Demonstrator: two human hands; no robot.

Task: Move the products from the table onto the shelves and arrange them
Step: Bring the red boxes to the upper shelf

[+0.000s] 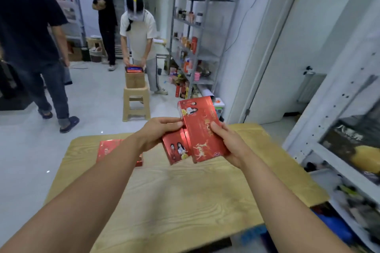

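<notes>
Left fingers (173, 124): curled tight over the top end of the small red box (176, 151), and it's pinched firmly!
Right fingers: thumb (216, 128) pressed flat on the front of the big red box (200, 125), the other fingers wrapped behind it out of sight.
Left hand (158, 133): grips its box up off the table, arm stretched forward.
Right hand (231, 144): holds its box by the lower right edge, tilted, with the top leaning away to the left.
Boxes: side by side and touching, the big one's edge lying over the small one's right side, both in the air above the far half of the table (185, 201).
Third red box (109, 148): lying flat on the table's far left corner, partly hidden by the left forearm.
White shelves (320, 121): close on the right, blurred goods on the lower levels.
Grey rack (207, 26): farther back against the wall, stocked with bottles and packets.
Background: someone in a white shirt (139, 33) bends over a cardboard box (134, 80) sitting on a stool (136, 101).
</notes>
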